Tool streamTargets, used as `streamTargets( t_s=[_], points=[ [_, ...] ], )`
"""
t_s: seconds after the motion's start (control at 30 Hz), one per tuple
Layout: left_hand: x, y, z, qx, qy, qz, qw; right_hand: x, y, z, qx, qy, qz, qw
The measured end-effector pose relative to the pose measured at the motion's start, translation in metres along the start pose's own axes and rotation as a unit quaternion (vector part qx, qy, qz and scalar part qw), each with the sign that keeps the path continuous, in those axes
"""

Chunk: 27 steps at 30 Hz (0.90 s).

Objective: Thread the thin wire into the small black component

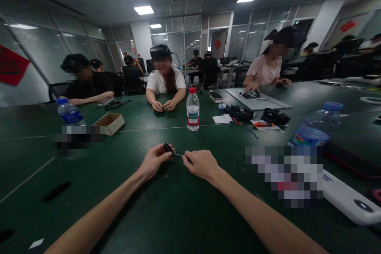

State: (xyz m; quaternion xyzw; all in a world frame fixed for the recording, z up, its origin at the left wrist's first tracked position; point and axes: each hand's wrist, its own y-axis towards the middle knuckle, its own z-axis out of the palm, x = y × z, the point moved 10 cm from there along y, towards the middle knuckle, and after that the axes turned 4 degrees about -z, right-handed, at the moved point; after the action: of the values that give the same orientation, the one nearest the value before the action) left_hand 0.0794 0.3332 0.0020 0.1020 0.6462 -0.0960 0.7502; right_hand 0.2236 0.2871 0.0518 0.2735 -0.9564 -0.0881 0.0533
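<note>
Here, left grip: the left hand (153, 162) is closed, its fingers pinching a small black part (168, 149) just above the green tabletop (32, 154).
Right grip: the right hand (201, 164) is also closed, pinching one end of a thin metal rod (179, 154) that reaches across to the small black part; exactly how they meet is too small to tell.
Landmark: a clear water bottle (193, 109) with a red cap stands upright straight ahead of both hands.
Nearer, right of the bottle: a white phone case (348, 202), then a tilted blue-capped bottle (309, 127).
Level, right of the bottle: black devices (238, 114), an orange-handled tool (263, 124), a phone (216, 95) and a pale board (256, 98).
Left of the bottle: an open cardboard box (110, 123), then an upright bottle (70, 113) with a blue cap.
Beyond the bottle: a person in a white T-shirt (166, 81) wearing a headset, partly blocked by it; a person in a pink top (264, 69) further right.
</note>
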Motion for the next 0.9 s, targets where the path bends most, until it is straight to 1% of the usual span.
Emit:
streamTargets(
  t_s=[0.27,0.47,0.73,0.9],
  points=[
    [-0.0014,0.0006,0.0005,-0.003,-0.001,-0.001,1.000,0.0004,-0.0004,-0.0015,0.006,0.005,0.001,1.000],
    [-0.0029,-0.0006,0.0015,-0.003,0.000,0.001,1.000,0.0006,-0.0013,-0.0039,-0.009,0.011,-0.002,1.000],
    [-0.0042,-0.0010,0.0018,-0.009,0.008,0.003,1.000,-0.0025,-0.0008,0.0020,0.001,0.008,0.004,1.000],
    [-0.0045,-0.0019,0.0029,-0.002,0.005,0.004,1.000,-0.0017,-0.0010,0.0004,-0.008,0.006,-0.001,1.000]
  ],
)
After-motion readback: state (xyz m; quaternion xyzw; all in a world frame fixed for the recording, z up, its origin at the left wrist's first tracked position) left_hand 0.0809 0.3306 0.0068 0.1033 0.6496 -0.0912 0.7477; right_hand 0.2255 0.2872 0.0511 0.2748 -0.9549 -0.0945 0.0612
